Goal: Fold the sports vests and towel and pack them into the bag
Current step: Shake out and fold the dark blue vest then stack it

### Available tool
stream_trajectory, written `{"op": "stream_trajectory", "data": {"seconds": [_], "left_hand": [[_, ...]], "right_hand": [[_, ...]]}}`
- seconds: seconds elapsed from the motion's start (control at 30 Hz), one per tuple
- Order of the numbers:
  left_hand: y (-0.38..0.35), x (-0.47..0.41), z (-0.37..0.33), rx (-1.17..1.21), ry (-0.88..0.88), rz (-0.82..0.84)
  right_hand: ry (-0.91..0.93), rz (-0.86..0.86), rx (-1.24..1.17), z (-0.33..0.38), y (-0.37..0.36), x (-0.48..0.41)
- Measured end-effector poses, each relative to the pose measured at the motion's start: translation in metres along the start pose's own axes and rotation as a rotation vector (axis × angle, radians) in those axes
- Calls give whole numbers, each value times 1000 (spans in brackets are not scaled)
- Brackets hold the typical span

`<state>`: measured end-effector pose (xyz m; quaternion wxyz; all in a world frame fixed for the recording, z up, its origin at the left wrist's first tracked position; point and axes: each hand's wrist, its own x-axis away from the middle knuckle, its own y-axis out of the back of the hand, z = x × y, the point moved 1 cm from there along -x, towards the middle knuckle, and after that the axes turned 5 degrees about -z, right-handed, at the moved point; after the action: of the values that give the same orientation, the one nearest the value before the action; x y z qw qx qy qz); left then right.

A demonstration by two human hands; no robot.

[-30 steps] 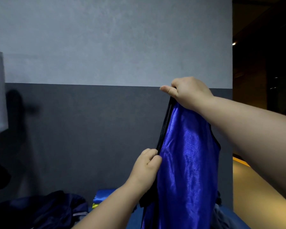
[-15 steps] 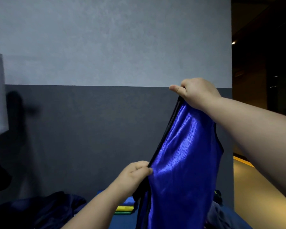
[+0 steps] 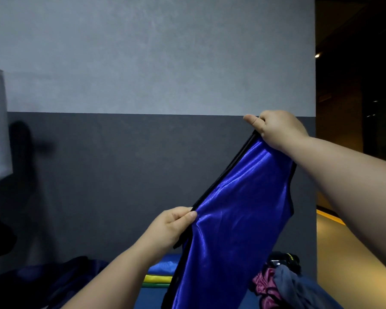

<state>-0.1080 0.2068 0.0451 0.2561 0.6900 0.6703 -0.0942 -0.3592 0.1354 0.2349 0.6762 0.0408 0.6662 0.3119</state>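
A shiny blue sports vest [image 3: 236,219] with black trim hangs in the air in front of the wall. My right hand [image 3: 276,128] grips its top end, up at the right. My left hand [image 3: 172,224] pinches the black-trimmed edge lower down, left of the cloth, so the edge runs taut on a slant between both hands. A stack of folded vests [image 3: 159,275], blue over yellow over green, lies on the blue surface below. A dark navy bag [image 3: 60,282] slumps at the lower left.
A maroon and grey heap of cloth [image 3: 276,284] lies at the lower right, with a black item [image 3: 283,260] behind it. A grey two-tone wall [image 3: 143,85] stands close ahead. A dim corridor with a tan floor [image 3: 352,253] opens to the right.
Both hands have drawn apart along the vest's edge: the right moved right and slightly down, the left slid left. The trim now slants and the folded stack shows below.
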Motion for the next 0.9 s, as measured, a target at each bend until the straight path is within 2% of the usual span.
{"op": "stream_trajectory", "data": {"seconds": [0.17,0.33,0.5,0.7,0.9], "left_hand": [[5,-4,4,46,14,-45],[6,-5,7,149,68,4],[10,-9,6,137,29,-132],[13,-14,4,84,130,-183],[15,-14,-1,164,169,-261]], "right_hand": [[-15,-11,-29,-4,-3,-2],[-24,-19,-80,-8,-5,-2],[-31,-28,-112,-10,-3,-2],[-25,-41,-125,-11,-5,0],[-28,-21,-221,-15,-7,8]]}}
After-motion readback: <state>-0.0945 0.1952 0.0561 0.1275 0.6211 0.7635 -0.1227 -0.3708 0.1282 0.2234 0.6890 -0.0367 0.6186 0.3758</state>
